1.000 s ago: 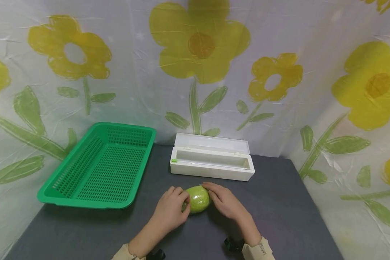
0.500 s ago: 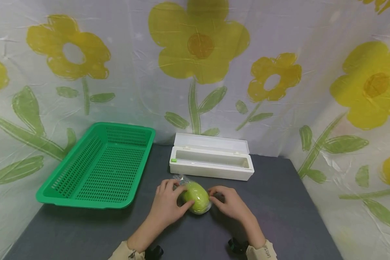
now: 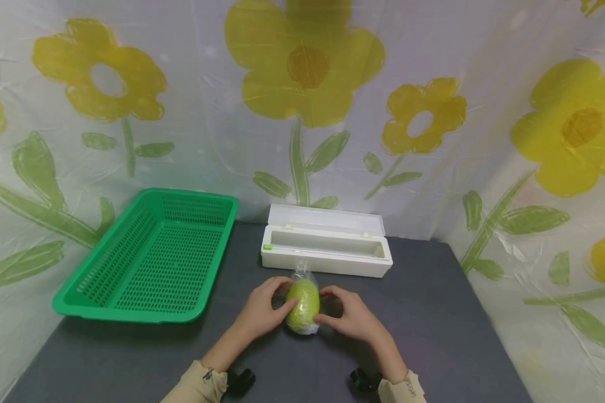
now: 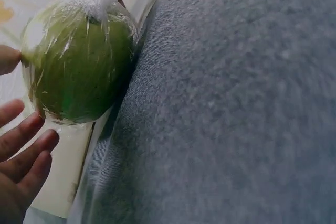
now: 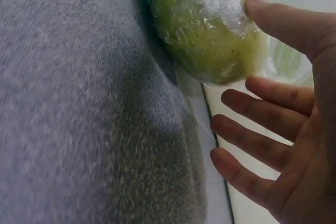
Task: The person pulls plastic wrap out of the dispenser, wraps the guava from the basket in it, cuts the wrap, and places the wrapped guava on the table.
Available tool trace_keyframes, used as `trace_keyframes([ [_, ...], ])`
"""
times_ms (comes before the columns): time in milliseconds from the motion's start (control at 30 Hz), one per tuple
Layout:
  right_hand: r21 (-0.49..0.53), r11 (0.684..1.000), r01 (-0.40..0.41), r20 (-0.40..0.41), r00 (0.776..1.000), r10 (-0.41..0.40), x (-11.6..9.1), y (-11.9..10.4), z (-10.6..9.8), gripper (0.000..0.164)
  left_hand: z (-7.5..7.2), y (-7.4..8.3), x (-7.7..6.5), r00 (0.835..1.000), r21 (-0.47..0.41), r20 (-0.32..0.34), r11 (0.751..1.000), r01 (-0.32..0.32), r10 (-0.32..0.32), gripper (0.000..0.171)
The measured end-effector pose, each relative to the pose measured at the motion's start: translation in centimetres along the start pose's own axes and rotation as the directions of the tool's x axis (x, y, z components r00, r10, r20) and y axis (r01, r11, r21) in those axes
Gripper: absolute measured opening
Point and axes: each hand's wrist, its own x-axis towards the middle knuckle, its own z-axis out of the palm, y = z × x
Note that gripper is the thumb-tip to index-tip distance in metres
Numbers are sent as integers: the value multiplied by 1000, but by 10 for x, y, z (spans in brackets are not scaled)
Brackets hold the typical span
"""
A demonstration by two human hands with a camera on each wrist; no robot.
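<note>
A yellow-green, oval fruit (image 3: 302, 305) wrapped in clear cling film lies on the dark table between the two hands. Gathered film (image 3: 301, 270) sticks up at its far end, towards the white box. My left hand (image 3: 262, 308) holds the fruit's left side with thumb and fingertips; in the left wrist view its lower fingers (image 4: 31, 150) stand off the film. From the right, my right hand (image 3: 350, 316) holds it too, its thumb (image 5: 278, 19) pressed on the wrapped near end. The remaining right fingers are spread beside it.
Behind the fruit stands a long white cling film box (image 3: 327, 263), lid (image 3: 327, 218) raised, with a small green slider (image 3: 268, 247) at its left. A green plastic basket (image 3: 209, 294) occupies the table's left side. A flower-printed curtain (image 3: 206, 140) surrounds the table.
The wrapped fruit has been turned so its long axis points away from me. Its loose film end swung from the left to the far side. Both hands shifted their hold on it.
</note>
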Motion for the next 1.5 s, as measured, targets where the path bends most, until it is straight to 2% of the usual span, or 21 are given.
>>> trace_keyframes([
  [100,7,1000,-6,44,999,6,4,3,3,75,3,-5,2,997,-109,49,992,65,-60,47],
  [167,13,1000,-12,79,997,11,7,6,4,84,5,-8,3,989,-156,93,980,126,-112,54],
  [300,17,999,-29,117,993,27,12,11,6,92,8,-15,8,959,-195,202,952,237,-198,68],
  [433,43,998,-48,143,989,42,18,13,8,94,11,-18,16,938,-218,276,937,271,-207,69],
  [600,95,994,-46,166,986,29,23,13,10,89,11,-17,24,929,-269,344,934,237,-136,62],
  [700,96,995,-39,174,985,22,23,13,10,89,13,-15,24,929,-271,351,936,224,-120,60],
  [900,109,994,-18,199,980,-4,22,12,7,93,18,-15,23,953,-239,295,961,141,-66,57],
  [1067,90,996,0,198,980,-18,25,11,3,90,19,-14,27,970,-242,243,968,69,-8,48],
  [1167,72,997,4,195,981,-18,25,10,2,88,20,-12,29,970,-217,244,975,56,-1,44],
  [1367,62,998,-17,184,983,5,21,8,6,90,19,-6,27,954,-160,300,985,67,-16,46],
  [1433,78,997,-18,163,987,5,18,6,8,97,19,-4,25,954,-160,300,984,73,-23,47],
  [1500,91,996,-2,135,991,-10,16,3,9,110,19,-1,23,956,-167,289,982,94,-42,48],
])
